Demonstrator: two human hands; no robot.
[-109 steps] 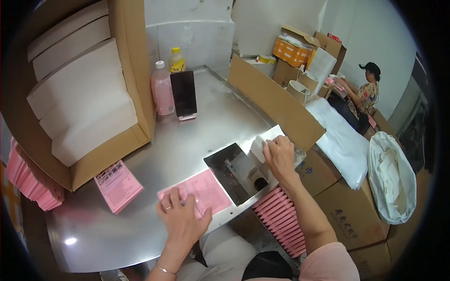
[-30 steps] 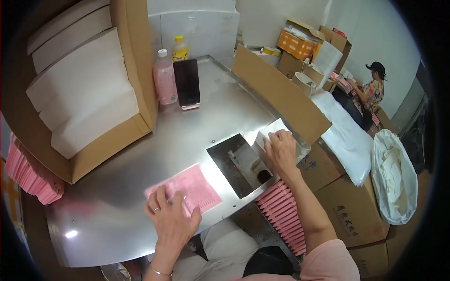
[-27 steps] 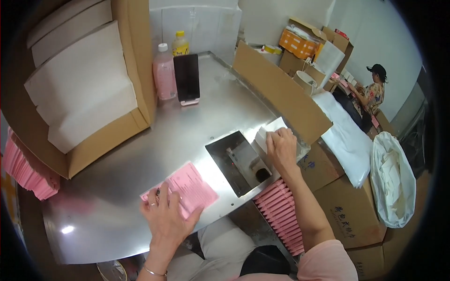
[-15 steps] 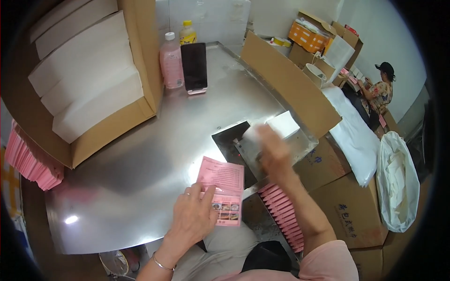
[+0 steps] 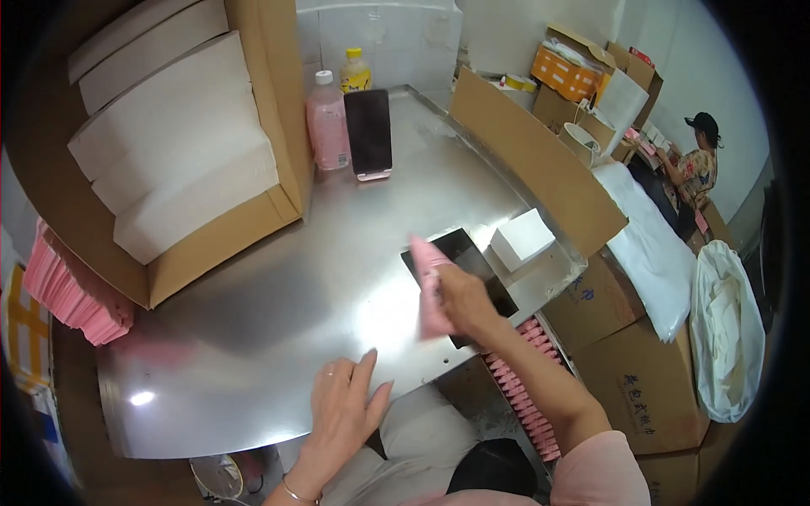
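Observation:
My right hand (image 5: pixel 467 302) is closed around a pink printed packet (image 5: pixel 433 314), raised and slightly blurred, standing on edge over the steel table (image 5: pixel 253 354). Behind that hand is a dark rectangular recess (image 5: pixel 460 246) in the table top, partly covered by the hand and packet. Near the front edge, my left hand (image 5: pixel 342 405) has its fingers apart and holds nothing. A white block of stacked folded paper (image 5: pixel 521 239) sits just beyond the recess. Below my right forearm, a row of similar pink packets (image 5: pixel 527 388) fills a box.
A large carton (image 5: pixel 291 126) of white paper stacks (image 5: pixel 181 135) stands at left, beside a pile of pink sheets (image 5: pixel 72 287). Behind are a phone (image 5: pixel 369 133) on a stand and two bottles (image 5: pixel 327 122). Cartons (image 5: pixel 650 388) line the right. A co-worker (image 5: pixel 696 164) sits at far right.
The pink printed sheet that lay flat under my left hand is now up in my right hand as a packet. My right hand has come leftward from the white stack; my left hand has let go.

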